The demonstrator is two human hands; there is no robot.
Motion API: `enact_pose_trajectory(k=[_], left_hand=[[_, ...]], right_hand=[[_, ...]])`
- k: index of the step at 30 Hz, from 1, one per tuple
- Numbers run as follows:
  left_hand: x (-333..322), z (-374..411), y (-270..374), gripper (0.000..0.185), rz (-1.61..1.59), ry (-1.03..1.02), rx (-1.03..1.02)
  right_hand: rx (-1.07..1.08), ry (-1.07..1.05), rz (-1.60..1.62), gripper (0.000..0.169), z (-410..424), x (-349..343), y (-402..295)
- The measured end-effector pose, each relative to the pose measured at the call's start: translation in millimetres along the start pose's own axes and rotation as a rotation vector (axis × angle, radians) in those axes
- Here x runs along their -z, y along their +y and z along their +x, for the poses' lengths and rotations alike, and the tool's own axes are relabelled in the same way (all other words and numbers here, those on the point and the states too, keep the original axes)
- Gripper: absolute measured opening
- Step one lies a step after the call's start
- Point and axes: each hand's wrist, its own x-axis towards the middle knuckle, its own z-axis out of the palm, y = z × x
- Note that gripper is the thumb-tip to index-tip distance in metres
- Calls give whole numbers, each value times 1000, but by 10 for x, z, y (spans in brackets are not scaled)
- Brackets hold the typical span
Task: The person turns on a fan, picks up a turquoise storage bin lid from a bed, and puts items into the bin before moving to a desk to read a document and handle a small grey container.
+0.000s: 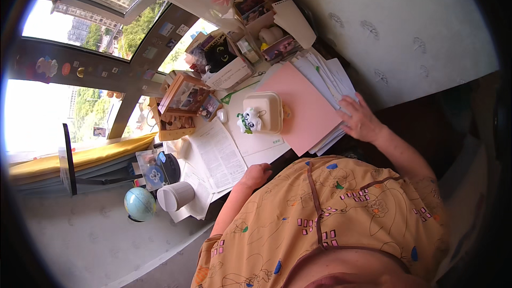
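Note:
My right hand (362, 120) lies at the right edge of a stack of loose papers (320, 76), its fingers spread and touching the sheets. Over part of that stack is a pink folder or sheet of card (302, 104). My left hand (256, 175) rests at the desk's near edge, fingers curled, beside a printed sheet (218, 156); whether it is closed does not show. Between and beyond the hands sits a closed cream clamshell box (272, 106), partly over the pink card. A white plush-like figure with green trim (251, 121) is on the box.
White earbud case (222, 115), wooden photo frame (184, 96) and a box of small items (176, 126) stand toward the window. Storage boxes (228, 70) fill the back. At left are a ribbed white bin (176, 196), a globe (140, 204) and a black stand (70, 160). A wall (400, 28) bounds the right.

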Motion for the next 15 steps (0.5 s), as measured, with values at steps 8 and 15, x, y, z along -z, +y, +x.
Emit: enact_pose_trajectory(k=[8, 15], left_hand=[[3, 56, -342, 44, 316, 324, -78], [-180, 9, -520, 42, 349, 481, -144]], right_hand=[[0, 21, 115, 46, 142, -752, -635], [35, 105, 3, 47, 101, -1183, -771]])
